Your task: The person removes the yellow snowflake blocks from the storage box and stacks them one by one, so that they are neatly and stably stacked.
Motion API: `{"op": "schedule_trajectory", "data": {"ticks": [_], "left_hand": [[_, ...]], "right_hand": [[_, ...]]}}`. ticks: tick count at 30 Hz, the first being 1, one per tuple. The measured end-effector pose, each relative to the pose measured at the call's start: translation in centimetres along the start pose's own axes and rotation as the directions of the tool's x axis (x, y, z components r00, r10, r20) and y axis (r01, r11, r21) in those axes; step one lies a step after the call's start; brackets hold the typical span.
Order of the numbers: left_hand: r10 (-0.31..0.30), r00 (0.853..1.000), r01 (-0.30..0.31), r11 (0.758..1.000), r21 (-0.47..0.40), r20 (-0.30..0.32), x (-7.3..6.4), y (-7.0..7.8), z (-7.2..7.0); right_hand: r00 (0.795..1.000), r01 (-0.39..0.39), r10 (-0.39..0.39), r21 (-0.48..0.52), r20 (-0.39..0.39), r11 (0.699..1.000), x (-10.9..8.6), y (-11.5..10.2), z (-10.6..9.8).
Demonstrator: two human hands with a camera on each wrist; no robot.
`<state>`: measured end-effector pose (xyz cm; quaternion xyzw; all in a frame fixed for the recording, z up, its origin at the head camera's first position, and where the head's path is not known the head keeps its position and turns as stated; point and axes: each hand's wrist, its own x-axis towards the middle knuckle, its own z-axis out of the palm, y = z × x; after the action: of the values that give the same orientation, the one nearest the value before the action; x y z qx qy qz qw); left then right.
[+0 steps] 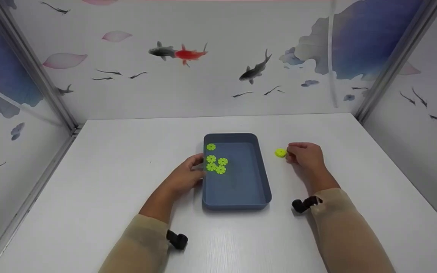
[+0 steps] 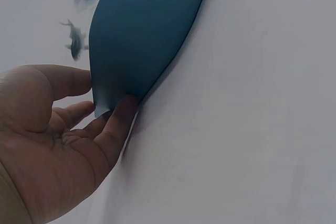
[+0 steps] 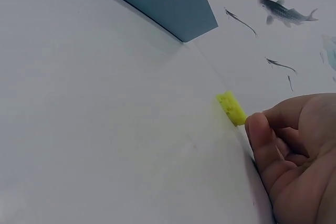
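Note:
A blue-grey rectangular tray [image 1: 241, 189] stands on the white table, with several yellow-green notched discs [image 1: 221, 169] lying inside along its left side. My left hand [image 1: 186, 174] is at the tray's left wall; in the left wrist view, its loosely spread fingers [image 2: 113, 129] touch the outer side. To the right of the tray, my right hand [image 1: 306, 156] has thumb and forefinger together at the right edge of a bright yellow disc piece [image 1: 280, 152]. From the right wrist view the yellow piece [image 3: 231, 108] looks thick, like stacked discs, and the pinched fingertips cover its near end.
White tabletop [image 1: 127, 151] surrounds the tray. Behind it rises a white panel [image 1: 218, 94] painted with fish and petals, and similar panels close off both sides. A small black camera is strapped at each wrist.

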<state>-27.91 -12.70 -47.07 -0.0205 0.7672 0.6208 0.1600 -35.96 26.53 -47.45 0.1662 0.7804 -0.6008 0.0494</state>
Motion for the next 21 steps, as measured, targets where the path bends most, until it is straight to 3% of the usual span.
{"op": "schedule_trajectory", "data": {"ticks": [5, 13, 21], "left_hand": [[-0.002, 1.000, 0.002, 1.000, 0.002, 0.003, 0.1, -0.1, -0.1], [0.000, 1.000, 0.000, 1.000, -0.001, 0.008, -0.2, 0.2, 0.0], [0.007, 1.000, -0.007, 1.000, -0.008, 0.007, -0.4, 0.2, 0.0]], "right_hand": [[0.999, 0.044, -0.044, -0.018, 0.008, 0.999, -0.2, -1.0, 0.6], [0.991, 0.106, -0.115, 0.121, 0.070, 0.987, -1.7, -3.0, 2.3], [0.949, 0.208, -0.246, 0.199, 0.195, 0.958, -4.3, -4.9, 4.8]]}}
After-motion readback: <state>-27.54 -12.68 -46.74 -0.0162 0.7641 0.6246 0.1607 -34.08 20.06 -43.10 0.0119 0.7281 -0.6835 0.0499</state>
